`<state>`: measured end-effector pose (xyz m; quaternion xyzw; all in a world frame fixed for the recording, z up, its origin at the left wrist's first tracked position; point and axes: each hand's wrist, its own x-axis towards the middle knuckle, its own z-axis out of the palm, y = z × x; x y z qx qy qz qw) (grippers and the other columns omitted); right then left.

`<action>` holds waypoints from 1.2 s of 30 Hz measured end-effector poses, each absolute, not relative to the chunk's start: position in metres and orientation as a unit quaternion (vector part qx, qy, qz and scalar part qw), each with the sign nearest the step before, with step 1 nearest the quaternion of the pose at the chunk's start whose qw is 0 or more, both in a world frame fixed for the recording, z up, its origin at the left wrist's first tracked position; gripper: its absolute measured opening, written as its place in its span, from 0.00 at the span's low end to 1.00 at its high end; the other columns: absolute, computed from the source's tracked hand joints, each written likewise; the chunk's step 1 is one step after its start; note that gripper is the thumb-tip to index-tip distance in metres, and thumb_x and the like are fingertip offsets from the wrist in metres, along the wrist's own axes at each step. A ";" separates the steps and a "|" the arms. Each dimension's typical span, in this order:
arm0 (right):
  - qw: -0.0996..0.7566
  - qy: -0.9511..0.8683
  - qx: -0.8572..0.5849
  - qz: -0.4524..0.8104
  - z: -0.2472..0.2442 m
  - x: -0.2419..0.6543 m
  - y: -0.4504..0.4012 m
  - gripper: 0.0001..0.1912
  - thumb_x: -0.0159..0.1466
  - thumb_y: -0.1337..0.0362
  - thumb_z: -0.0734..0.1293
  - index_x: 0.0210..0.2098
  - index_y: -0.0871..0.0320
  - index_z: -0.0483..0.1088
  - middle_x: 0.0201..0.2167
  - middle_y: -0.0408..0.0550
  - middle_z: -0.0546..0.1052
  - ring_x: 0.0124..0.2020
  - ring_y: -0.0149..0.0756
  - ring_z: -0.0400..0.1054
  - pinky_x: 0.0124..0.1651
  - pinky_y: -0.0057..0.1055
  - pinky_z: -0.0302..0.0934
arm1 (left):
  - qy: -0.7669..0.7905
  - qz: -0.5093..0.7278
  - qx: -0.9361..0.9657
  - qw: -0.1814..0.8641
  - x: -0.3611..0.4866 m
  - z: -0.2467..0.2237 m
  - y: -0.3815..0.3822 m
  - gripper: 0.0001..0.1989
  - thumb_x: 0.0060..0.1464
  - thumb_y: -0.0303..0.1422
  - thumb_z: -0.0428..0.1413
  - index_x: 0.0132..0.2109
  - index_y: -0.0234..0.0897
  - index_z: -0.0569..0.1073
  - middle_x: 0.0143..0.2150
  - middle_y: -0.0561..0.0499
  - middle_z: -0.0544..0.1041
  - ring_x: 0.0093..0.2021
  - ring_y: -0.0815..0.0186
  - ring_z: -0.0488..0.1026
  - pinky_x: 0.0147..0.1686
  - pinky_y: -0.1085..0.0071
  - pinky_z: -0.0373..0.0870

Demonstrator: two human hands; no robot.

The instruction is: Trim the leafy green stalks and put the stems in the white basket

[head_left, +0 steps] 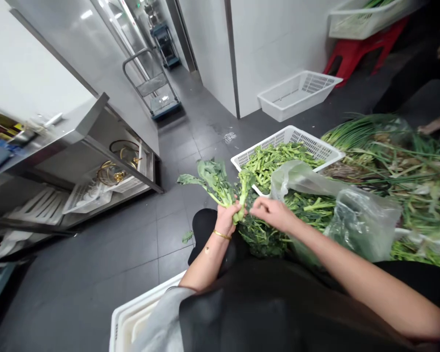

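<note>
My left hand (227, 218) was closed around leafy green stalks (216, 181), at least two of them, leafy tops pointing up toward twelve o'clock, just above my knees. One gold bangle (222, 236) circled that wrist. My right hand (273, 214) was at three o'clock from the left, just beside the stalks, its fingers curled; I couldn't tell whether they pinched anything. Below both hands lay one heap of leafy greens (262, 239). Reckoning from my left hand, one white basket (297, 134) stood at two o'clock, holding cut green stems (266, 164), too many to count. At three o'clock, beyond my right hand, was one clear plastic bag (366, 222), and toward half past two a big pile of scallions (407, 161). A second basket (293, 110) sat on the floor at one o'clock, and a third (352, 24) rested on one red stool (348, 58) farther out. One loose leaf (187, 237) lay at eight o'clock on the dark tiles (132, 244), and two trolleys (154, 85) stood at eleven.
</note>
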<state>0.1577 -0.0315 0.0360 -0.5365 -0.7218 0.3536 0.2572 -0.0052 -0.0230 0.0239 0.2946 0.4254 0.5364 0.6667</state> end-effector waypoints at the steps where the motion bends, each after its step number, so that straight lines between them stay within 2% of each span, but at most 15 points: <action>1: 0.266 -0.691 -0.551 0.384 0.040 0.160 -0.022 0.22 0.61 0.45 0.60 0.29 0.58 0.68 0.16 0.40 0.69 0.20 0.30 0.62 0.26 0.26 0.52 | 0.421 0.528 0.304 0.672 -0.004 0.024 -0.026 0.22 0.32 0.30 0.63 0.40 0.33 0.68 0.27 0.51 0.75 0.20 0.68 0.71 0.20 0.73 0.64; 3: 0.279 -0.674 -0.577 0.367 0.048 0.160 -0.006 0.23 0.63 0.45 0.58 0.27 0.58 0.66 0.17 0.42 0.70 0.20 0.31 0.63 0.26 0.26 0.52 | 0.420 0.520 0.300 0.681 0.001 0.024 -0.031 0.22 0.33 0.30 0.62 0.40 0.34 0.68 0.26 0.51 0.75 0.20 0.68 0.71 0.20 0.73 0.64; 7: 0.248 -0.723 -0.639 0.085 0.047 0.147 -0.011 0.18 0.66 0.56 0.55 0.27 0.60 0.67 0.25 0.51 0.74 0.22 0.32 0.63 0.25 0.29 0.45 | 0.454 0.505 0.227 0.698 0.015 0.020 -0.034 0.17 0.34 0.31 0.60 0.35 0.33 0.67 0.22 0.51 0.73 0.18 0.68 0.69 0.19 0.74 0.62; 10: 0.188 -0.797 -0.573 0.008 0.036 0.135 -0.040 0.12 0.64 0.65 0.56 0.30 0.60 0.70 0.27 0.52 0.74 0.25 0.33 0.65 0.26 0.30 0.44 | 0.479 0.513 0.176 0.690 0.016 0.017 -0.028 0.12 0.32 0.30 0.60 0.29 0.33 0.67 0.19 0.53 0.69 0.18 0.71 0.66 0.19 0.75 0.60; 13: 0.152 -0.867 -0.471 0.054 0.031 0.135 -0.059 0.09 0.62 0.66 0.61 0.36 0.59 0.72 0.31 0.50 0.76 0.28 0.33 0.67 0.28 0.29 0.47 | 0.468 0.505 0.167 0.706 0.006 0.018 -0.019 0.10 0.35 0.31 0.59 0.28 0.32 0.69 0.21 0.50 0.71 0.19 0.72 0.67 0.20 0.75 0.60; 15: 0.111 -0.881 -0.444 0.115 0.035 0.143 -0.058 0.09 0.59 0.59 0.66 0.33 0.57 0.73 0.27 0.49 0.75 0.25 0.34 0.66 0.27 0.28 0.46 | 0.449 0.484 0.187 0.727 -0.001 0.022 -0.016 0.12 0.35 0.33 0.59 0.31 0.31 0.70 0.23 0.49 0.73 0.20 0.71 0.68 0.20 0.75 0.61; 17: 0.097 -0.853 -0.480 0.181 0.044 0.153 -0.045 0.15 0.54 0.50 0.70 0.30 0.56 0.72 0.22 0.47 0.73 0.22 0.34 0.64 0.25 0.28 0.45 | 0.440 0.492 0.219 0.718 -0.004 0.024 -0.017 0.16 0.34 0.32 0.59 0.34 0.31 0.70 0.24 0.49 0.74 0.19 0.70 0.68 0.20 0.74 0.62; 19: 0.132 -0.800 -0.536 0.235 0.054 0.160 -0.028 0.18 0.55 0.46 0.68 0.30 0.55 0.72 0.20 0.44 0.72 0.20 0.33 0.63 0.24 0.28 0.46 | 0.435 0.517 0.257 0.691 -0.002 0.024 -0.022 0.18 0.33 0.32 0.60 0.37 0.33 0.69 0.24 0.51 0.74 0.19 0.70 0.68 0.20 0.73 0.62; 21: 0.171 -0.765 -0.577 0.227 0.064 0.159 -0.016 0.19 0.61 0.47 0.62 0.30 0.56 0.71 0.20 0.44 0.72 0.21 0.32 0.63 0.24 0.27 0.47 | 0.433 0.526 0.287 0.674 0.004 0.022 -0.027 0.19 0.33 0.32 0.61 0.37 0.34 0.68 0.23 0.53 0.72 0.18 0.69 0.68 0.19 0.73 0.62; 25: 0.172 -0.802 -0.567 0.077 0.062 0.140 -0.030 0.19 0.68 0.58 0.55 0.30 0.60 0.71 0.27 0.53 0.75 0.25 0.36 0.67 0.24 0.30 0.45 | 0.454 0.524 0.262 0.671 0.010 0.020 -0.031 0.15 0.34 0.31 0.60 0.33 0.33 0.68 0.21 0.54 0.71 0.18 0.70 0.68 0.19 0.73 0.62; 28: 0.127 -0.855 -0.494 0.093 0.044 0.136 -0.055 0.12 0.65 0.64 0.59 0.30 0.58 0.72 0.26 0.52 0.76 0.24 0.35 0.68 0.24 0.30 0.45 | 0.473 0.520 0.228 0.674 0.004 0.022 -0.026 0.15 0.34 0.31 0.59 0.34 0.33 0.68 0.22 0.53 0.72 0.19 0.70 0.68 0.20 0.74 0.63; 30: 0.069 -0.871 -0.466 0.143 0.032 0.146 -0.061 0.08 0.58 0.60 0.68 0.27 0.58 0.73 0.22 0.50 0.75 0.22 0.36 0.67 0.23 0.30 0.45 | 0.467 0.515 0.231 0.681 -0.001 0.022 -0.024 0.17 0.34 0.31 0.59 0.36 0.33 0.68 0.24 0.51 0.74 0.19 0.69 0.69 0.20 0.74 0.63; 31: 0.056 -0.864 -0.469 0.175 0.028 0.153 -0.059 0.10 0.53 0.58 0.72 0.26 0.58 0.73 0.21 0.50 0.75 0.21 0.36 0.67 0.23 0.29 0.45 | 0.460 0.513 0.238 0.685 -0.003 0.022 -0.024 0.18 0.35 0.31 0.59 0.37 0.33 0.67 0.25 0.51 0.74 0.19 0.69 0.70 0.20 0.74 0.63; 33: 0.098 -0.812 -0.514 0.260 0.023 0.165 -0.049 0.16 0.49 0.52 0.73 0.28 0.57 0.73 0.20 0.47 0.74 0.21 0.36 0.67 0.22 0.29 0.48 | 0.449 0.512 0.257 0.685 -0.001 0.020 -0.026 0.19 0.35 0.31 0.60 0.38 0.34 0.67 0.25 0.51 0.74 0.19 0.69 0.69 0.20 0.73 0.63; 36: 0.250 -0.670 -0.547 0.435 0.021 0.170 -0.032 0.16 0.56 0.49 0.67 0.30 0.57 0.72 0.19 0.42 0.72 0.20 0.32 0.65 0.23 0.27 0.53 | 0.447 0.494 0.293 0.686 0.009 0.016 -0.032 0.19 0.34 0.30 0.61 0.38 0.34 0.69 0.25 0.52 0.74 0.20 0.69 0.70 0.21 0.73 0.65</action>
